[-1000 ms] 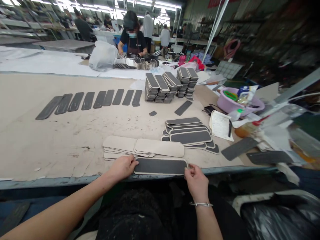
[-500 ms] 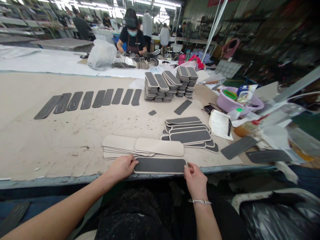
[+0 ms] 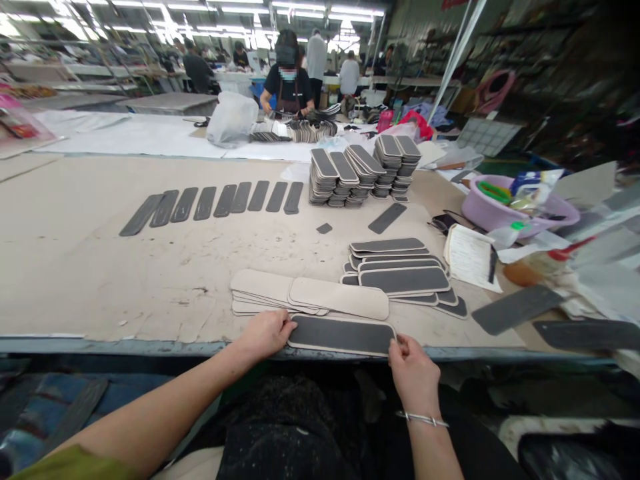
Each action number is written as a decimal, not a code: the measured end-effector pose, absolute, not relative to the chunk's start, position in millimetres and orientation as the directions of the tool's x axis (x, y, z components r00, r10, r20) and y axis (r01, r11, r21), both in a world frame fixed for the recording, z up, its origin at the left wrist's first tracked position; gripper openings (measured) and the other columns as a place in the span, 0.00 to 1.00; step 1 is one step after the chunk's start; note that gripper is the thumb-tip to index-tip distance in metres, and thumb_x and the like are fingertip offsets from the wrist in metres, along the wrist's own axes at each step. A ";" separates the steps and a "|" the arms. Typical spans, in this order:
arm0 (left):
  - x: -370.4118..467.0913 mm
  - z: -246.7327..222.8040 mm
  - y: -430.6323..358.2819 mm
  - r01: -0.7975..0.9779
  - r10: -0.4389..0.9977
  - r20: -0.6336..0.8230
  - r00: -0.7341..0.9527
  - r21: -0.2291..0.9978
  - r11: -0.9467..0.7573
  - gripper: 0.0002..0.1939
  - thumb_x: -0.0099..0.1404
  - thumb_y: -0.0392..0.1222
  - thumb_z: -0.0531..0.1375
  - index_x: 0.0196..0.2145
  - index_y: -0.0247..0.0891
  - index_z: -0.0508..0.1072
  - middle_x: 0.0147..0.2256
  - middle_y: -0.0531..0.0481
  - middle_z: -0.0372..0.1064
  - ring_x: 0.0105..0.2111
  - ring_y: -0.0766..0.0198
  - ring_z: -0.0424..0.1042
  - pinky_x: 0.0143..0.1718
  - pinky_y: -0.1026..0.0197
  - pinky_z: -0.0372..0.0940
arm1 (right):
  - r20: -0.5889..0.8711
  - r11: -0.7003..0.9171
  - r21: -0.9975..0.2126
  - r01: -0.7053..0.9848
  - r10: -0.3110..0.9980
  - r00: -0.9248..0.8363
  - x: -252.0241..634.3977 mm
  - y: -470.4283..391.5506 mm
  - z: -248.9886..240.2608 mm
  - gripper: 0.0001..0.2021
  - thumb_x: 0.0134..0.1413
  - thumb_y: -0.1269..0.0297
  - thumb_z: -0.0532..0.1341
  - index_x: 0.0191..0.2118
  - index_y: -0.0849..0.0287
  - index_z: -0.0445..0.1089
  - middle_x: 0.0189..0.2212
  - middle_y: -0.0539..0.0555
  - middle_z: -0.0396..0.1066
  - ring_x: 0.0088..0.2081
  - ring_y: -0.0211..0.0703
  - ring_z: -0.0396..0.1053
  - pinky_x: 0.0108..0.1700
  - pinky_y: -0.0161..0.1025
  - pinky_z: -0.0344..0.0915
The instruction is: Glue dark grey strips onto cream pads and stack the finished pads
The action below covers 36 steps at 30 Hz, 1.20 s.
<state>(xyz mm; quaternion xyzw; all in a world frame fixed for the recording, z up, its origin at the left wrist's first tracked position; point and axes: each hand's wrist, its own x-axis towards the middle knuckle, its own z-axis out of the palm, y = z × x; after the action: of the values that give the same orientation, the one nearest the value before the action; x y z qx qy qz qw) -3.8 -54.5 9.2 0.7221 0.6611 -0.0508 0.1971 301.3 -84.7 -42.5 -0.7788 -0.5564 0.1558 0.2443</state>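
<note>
A long strip with a dark grey face and a cream border (image 3: 343, 335) lies at the table's front edge. My left hand (image 3: 267, 333) pinches its left end, thumb and fingers closed. At the right end, my right hand (image 3: 414, 370), with a bangle on its wrist, grips the corner between thumb and fingers. Just behind the strip are overlapping plain cream strips (image 3: 337, 297). To their right rests a loose pile of grey-faced, cream-edged strips (image 3: 404, 277).
Several dark grey pieces (image 3: 205, 203) lie in a row farther back. Stacks of bordered strips (image 3: 345, 177) stand behind. On the right are a notepad (image 3: 470, 257), a purple basin (image 3: 500, 207) and a bottle of amber liquid (image 3: 533, 270). Across the table, a person (image 3: 289, 87) works.
The camera view has swung left, so everything appears farther right. Both hands keep hold of the strip's ends, and it lies slightly more tilted in view.
</note>
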 end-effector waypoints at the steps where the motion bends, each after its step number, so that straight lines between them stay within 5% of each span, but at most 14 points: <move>1: -4.2 9.8 -55.1 0.972 0.937 -0.329 0.120 0.230 -0.044 0.16 0.65 0.49 0.48 0.31 0.38 0.70 0.30 0.42 0.73 0.33 0.55 0.71 0.32 0.60 0.58 | 0.031 -0.270 -0.539 0.798 0.940 0.339 301.6 -84.9 -43.3 0.20 0.51 0.52 0.50 0.41 0.60 0.68 0.25 0.54 0.73 0.31 0.47 0.71 0.37 0.40 0.62; 14: -12.9 2.0 -54.8 0.940 0.958 -0.278 0.077 0.340 0.023 0.12 0.61 0.50 0.56 0.28 0.38 0.69 0.25 0.50 0.70 0.28 0.61 0.69 0.29 0.64 0.58 | 0.054 -0.309 -0.483 0.820 0.924 0.380 303.0 -84.8 -48.5 0.19 0.49 0.51 0.51 0.39 0.58 0.69 0.25 0.51 0.74 0.31 0.47 0.72 0.33 0.40 0.63; 17: -23.7 -8.7 -62.8 0.898 0.988 -0.114 0.103 0.437 -0.043 0.09 0.63 0.45 0.55 0.31 0.38 0.69 0.27 0.51 0.69 0.29 0.64 0.69 0.32 0.64 0.62 | 0.067 -0.294 -0.499 0.815 0.925 0.374 303.7 -84.6 -50.2 0.19 0.48 0.51 0.52 0.40 0.58 0.69 0.25 0.52 0.74 0.30 0.47 0.72 0.33 0.40 0.63; 20: -35.4 -19.5 -73.0 0.780 0.955 0.161 0.251 0.550 -0.298 0.08 0.63 0.40 0.55 0.37 0.36 0.71 0.36 0.45 0.70 0.37 0.63 0.70 0.39 0.61 0.66 | 0.081 -0.286 -0.500 0.818 0.924 0.373 303.8 -83.9 -50.4 0.20 0.48 0.51 0.52 0.40 0.58 0.69 0.24 0.51 0.73 0.30 0.47 0.72 0.32 0.39 0.63; 25: -43.7 -31.8 -80.4 0.632 0.775 0.327 0.541 0.449 -0.631 0.12 0.64 0.37 0.55 0.45 0.39 0.72 0.47 0.43 0.70 0.47 0.61 0.69 0.48 0.56 0.66 | 0.179 -0.205 -0.491 0.847 0.927 0.328 301.9 -84.9 -47.8 0.19 0.50 0.52 0.52 0.38 0.61 0.71 0.23 0.52 0.72 0.27 0.44 0.71 0.31 0.37 0.62; 36: -47.4 -41.1 -74.2 0.640 0.716 0.364 0.596 0.324 -0.697 0.14 0.64 0.37 0.54 0.46 0.42 0.73 0.48 0.46 0.70 0.47 0.61 0.70 0.48 0.60 0.67 | 0.262 -0.102 -0.467 0.878 0.933 0.247 298.3 -85.6 -48.8 0.15 0.55 0.60 0.51 0.36 0.64 0.71 0.26 0.56 0.73 0.29 0.43 0.71 0.35 0.36 0.64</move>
<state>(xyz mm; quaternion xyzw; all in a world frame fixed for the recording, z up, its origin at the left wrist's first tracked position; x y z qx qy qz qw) -47.4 -74.2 -41.1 0.8897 0.3809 0.2388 0.0796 298.3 -85.6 -48.8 -0.7406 -0.6114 0.0494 0.2744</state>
